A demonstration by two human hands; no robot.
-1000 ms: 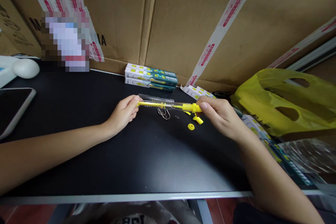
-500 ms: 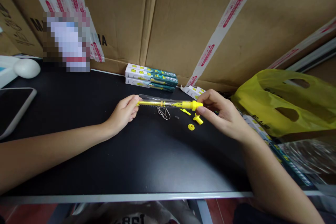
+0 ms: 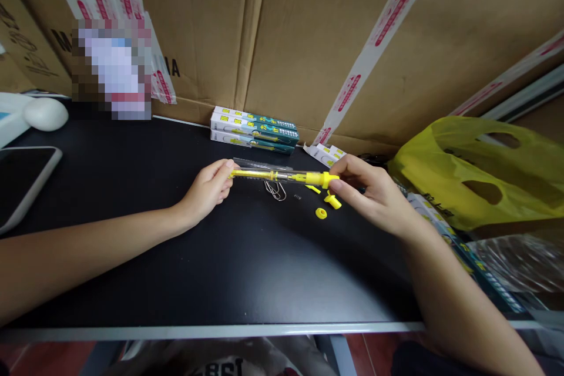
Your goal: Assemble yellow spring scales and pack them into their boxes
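A clear tube with yellow parts inside [image 3: 282, 176] is held level above the black table. My left hand [image 3: 209, 191] is closed round its left end. At the other end, the thumb and fingers of my right hand [image 3: 374, 191] pinch the yellow end piece [image 3: 328, 180]. Metal hooks [image 3: 275, 191] and a small dark spring [image 3: 298, 196] lie beneath the tube. Close to my right hand are a yellow ring [image 3: 321, 213], a short yellow fitting [image 3: 333, 201] and a thin yellow piece [image 3: 313, 188].
Stacked printed boxes [image 3: 254, 130] stand against the large cardboard [image 3: 317, 41]. On the right are a yellow plastic bag [image 3: 440, 158], more printed boxes [image 3: 489, 279] and clear plastic [image 3: 520, 255]. A phone [image 3: 26, 182] and a white rounded object [image 3: 46, 114] lie left.
The yellow end piece sits slightly further left, against the tube, and my right fingers have shifted slightly with it. My left hand has stayed in place.
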